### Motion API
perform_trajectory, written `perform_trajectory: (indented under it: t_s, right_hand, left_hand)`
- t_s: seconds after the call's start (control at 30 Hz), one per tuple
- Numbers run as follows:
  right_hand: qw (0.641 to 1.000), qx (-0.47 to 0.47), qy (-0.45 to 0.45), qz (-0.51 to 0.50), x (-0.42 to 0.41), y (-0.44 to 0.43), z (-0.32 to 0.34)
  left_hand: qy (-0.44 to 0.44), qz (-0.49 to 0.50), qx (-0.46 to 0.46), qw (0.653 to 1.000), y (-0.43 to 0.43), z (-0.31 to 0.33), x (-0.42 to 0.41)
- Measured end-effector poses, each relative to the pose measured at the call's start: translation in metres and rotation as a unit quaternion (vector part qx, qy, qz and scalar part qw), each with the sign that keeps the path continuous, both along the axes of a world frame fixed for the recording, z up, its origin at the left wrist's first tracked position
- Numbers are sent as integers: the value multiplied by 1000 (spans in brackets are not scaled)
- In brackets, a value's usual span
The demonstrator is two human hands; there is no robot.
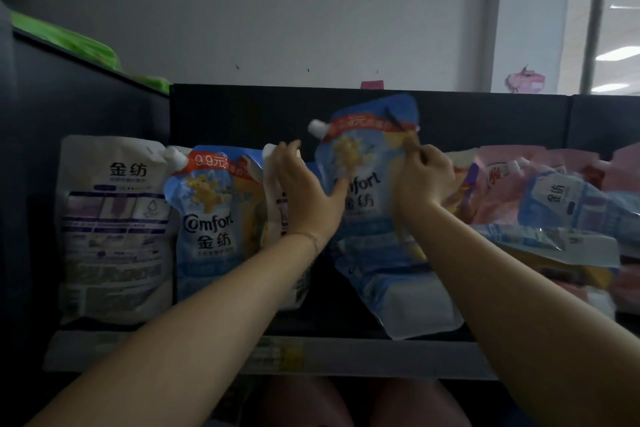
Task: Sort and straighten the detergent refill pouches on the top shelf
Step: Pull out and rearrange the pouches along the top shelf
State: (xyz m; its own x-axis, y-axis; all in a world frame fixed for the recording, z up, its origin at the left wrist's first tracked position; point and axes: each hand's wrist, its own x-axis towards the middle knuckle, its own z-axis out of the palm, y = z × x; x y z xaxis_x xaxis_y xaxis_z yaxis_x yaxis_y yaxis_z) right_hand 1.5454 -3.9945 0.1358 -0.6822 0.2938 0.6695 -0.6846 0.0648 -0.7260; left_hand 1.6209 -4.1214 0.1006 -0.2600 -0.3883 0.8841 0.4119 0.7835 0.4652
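Observation:
A blue Comfort refill pouch (375, 218) with a white spout is lifted and tilted in the middle of the top shelf. My right hand (424, 177) pinches its upper right edge. My left hand (306, 187) has its thumb on the pouch's left side and its fingers against a white pouch (277, 218) behind. To the left stand another blue Comfort pouch (211, 215) and a white pouch with its back label facing out (114, 229). Pink pouches (502, 191) and a fallen blue pouch (568, 215) lie in a heap at the right.
The shelf's front edge (346, 355) carries a price strip with a yellow tag. Dark back and side panels (86, 104) enclose the shelf. Green packs (69, 42) lie on top of the unit at the left. A white wall rises behind.

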Motion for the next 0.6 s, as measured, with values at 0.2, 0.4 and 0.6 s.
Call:
perform_trajectory:
  t_s: [0.2, 0.4, 0.6]
  right_hand:
    - [979, -121, 42, 159, 24, -11, 42]
    - [954, -60, -67, 288, 25, -44, 30]
    - [904, 223, -233, 282, -15, -73, -46]
  left_hand:
    - [4, -76, 50, 996, 12, -9, 18]
    - [28, 6, -46, 999, 6, -31, 30]
    - [-85, 10, -21, 996, -1, -92, 28]
